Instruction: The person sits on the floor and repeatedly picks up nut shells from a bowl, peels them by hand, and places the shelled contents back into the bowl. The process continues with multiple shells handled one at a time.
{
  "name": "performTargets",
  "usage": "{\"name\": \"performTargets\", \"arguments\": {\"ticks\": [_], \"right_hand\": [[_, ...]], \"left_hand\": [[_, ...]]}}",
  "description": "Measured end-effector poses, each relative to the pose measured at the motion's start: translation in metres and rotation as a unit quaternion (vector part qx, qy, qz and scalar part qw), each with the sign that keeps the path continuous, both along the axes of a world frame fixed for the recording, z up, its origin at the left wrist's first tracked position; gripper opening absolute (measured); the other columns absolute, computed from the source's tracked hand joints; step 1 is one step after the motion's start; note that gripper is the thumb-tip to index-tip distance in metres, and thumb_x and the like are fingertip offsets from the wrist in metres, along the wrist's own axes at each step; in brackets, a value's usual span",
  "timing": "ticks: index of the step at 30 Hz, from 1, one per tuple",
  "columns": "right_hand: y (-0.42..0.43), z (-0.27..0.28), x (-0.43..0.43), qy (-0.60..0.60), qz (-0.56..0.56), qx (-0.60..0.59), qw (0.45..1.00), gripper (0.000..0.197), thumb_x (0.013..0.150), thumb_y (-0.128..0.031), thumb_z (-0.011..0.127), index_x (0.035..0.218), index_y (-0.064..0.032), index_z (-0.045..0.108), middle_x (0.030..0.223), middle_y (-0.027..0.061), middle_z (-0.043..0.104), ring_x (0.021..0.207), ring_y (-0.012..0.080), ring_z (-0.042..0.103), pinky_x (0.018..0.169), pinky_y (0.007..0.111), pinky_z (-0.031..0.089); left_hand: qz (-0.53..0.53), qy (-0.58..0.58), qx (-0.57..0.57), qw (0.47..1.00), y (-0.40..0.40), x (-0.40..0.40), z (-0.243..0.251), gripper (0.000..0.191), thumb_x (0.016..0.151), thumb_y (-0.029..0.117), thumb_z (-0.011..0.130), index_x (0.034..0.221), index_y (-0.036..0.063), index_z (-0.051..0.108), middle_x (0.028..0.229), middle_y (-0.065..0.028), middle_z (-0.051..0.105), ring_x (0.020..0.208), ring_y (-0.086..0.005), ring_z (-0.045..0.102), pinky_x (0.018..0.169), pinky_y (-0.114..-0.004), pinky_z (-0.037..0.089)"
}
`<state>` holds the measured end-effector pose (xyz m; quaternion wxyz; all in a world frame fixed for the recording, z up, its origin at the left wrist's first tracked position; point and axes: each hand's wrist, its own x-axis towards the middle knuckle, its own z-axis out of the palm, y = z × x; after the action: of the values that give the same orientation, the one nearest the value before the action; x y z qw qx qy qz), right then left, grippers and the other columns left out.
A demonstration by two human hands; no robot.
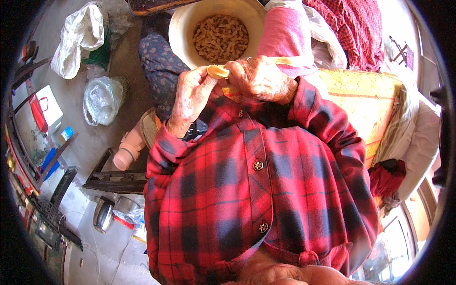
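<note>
My left hand (pixel 190 94) pinches the rounded end of a pale yellow flat strip (pixel 218 72) between thumb and fingers. Close beside it, my right hand (pixel 262 80) is closed around the same material, and a length of pale strip trails from it across a pink cloth (pixel 285 39) over my knee. Just under the hands shows an orange and yellow patterned piece (pixel 232 93), partly hidden. Beyond them is a deep cream-coloured pot (pixel 181 39). Many yellow-brown, crinkled pieces (pixel 221 37) cover its bottom; their material is unclear.
A pink bottle (pixel 124 156) lies at my left near a dark wooden stool (pixel 117 181). Plastic bags (pixel 103 99) and a white sack (pixel 80 39) are farther left. On my right is a yellow padded seat cover (pixel 359 103), with red checked cloth (pixel 352 32) beyond it.
</note>
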<state>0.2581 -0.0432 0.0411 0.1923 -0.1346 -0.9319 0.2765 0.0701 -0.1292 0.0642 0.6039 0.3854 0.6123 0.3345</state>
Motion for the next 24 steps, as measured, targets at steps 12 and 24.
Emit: {"name": "performTargets", "arguments": {"ticks": [12, 24], "right_hand": [[0.010, 0.022, 0.016, 0.005, 0.070, -0.102, 0.992, 0.032, 0.087, -0.022, 0.068, 0.099, 0.0029, 0.053, 0.066, 0.0135, 0.057, 0.052, 0.0299, 0.060, 0.047, 0.038, 0.047], [0.005, 0.020, 0.023, -0.058, 0.096, -0.145, 0.983, 0.029, 0.087, -0.021, 0.068, 0.097, 0.0009, 0.054, 0.067, 0.0138, 0.060, 0.054, 0.0309, 0.063, 0.048, 0.040, 0.048]], "left_hand": [[-0.044, -0.102, -0.016, 0.994, -0.010, -0.005, 0.008, 0.027, 0.096, 0.025, 0.059, 0.096, -0.0003, 0.066, 0.076, -0.0014, 0.064, 0.059, -0.0047, 0.054, 0.054, -0.019, 0.044], [-0.171, -0.021, 0.064, 0.983, -0.014, -0.025, 0.009, 0.023, 0.095, 0.018, 0.056, 0.086, -0.0009, 0.065, 0.070, -0.0036, 0.062, 0.056, -0.0086, 0.057, 0.053, -0.024, 0.046]]}}
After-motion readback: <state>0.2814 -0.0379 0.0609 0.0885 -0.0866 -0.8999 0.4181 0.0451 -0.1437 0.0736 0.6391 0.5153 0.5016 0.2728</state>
